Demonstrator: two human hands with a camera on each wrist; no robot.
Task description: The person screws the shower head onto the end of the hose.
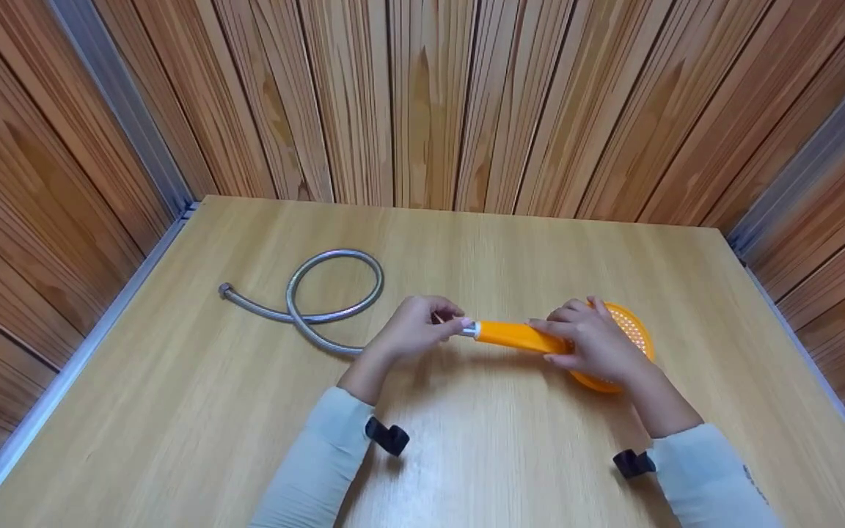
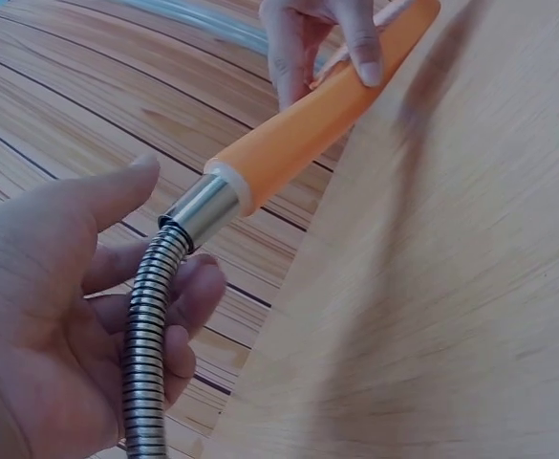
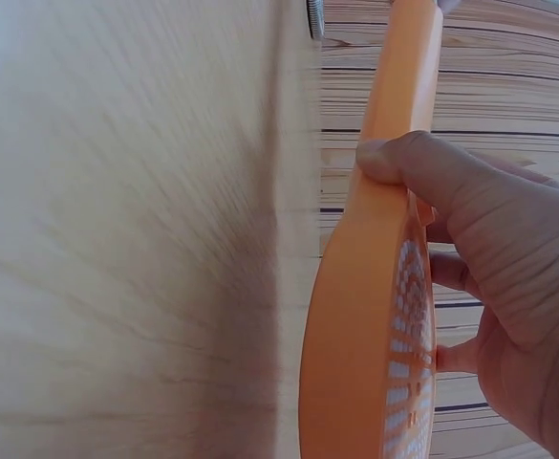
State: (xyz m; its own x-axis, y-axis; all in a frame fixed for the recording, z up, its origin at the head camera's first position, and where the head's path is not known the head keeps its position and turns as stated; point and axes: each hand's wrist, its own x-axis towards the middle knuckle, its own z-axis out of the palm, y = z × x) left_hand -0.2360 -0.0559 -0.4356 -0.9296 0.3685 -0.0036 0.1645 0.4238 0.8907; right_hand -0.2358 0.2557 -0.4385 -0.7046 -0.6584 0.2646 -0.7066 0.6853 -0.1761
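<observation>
An orange handheld shower head [image 1: 514, 335] is held just above the table by my right hand [image 1: 598, 341]. The right thumb presses one side of its neck and the fingers lie on the other, next to the perforated face. At the handle's lower end sits a silver metal connector [image 2: 203, 210], with a ribbed metal hose [image 2: 145, 344] running out of it. My left hand [image 1: 419, 323] is at this joint. In the left wrist view its loosely bent fingers lie behind the hose, and the thumb stands apart from it.
The rest of the hose [image 1: 298, 319] lies in a loop on the wooden table [image 1: 246, 440], its free end nut [image 1: 225, 290] pointing left. Wood-plank panels [image 1: 422, 110] rise behind and at both sides. Metal edging [image 1: 70, 367] runs along the table's left side.
</observation>
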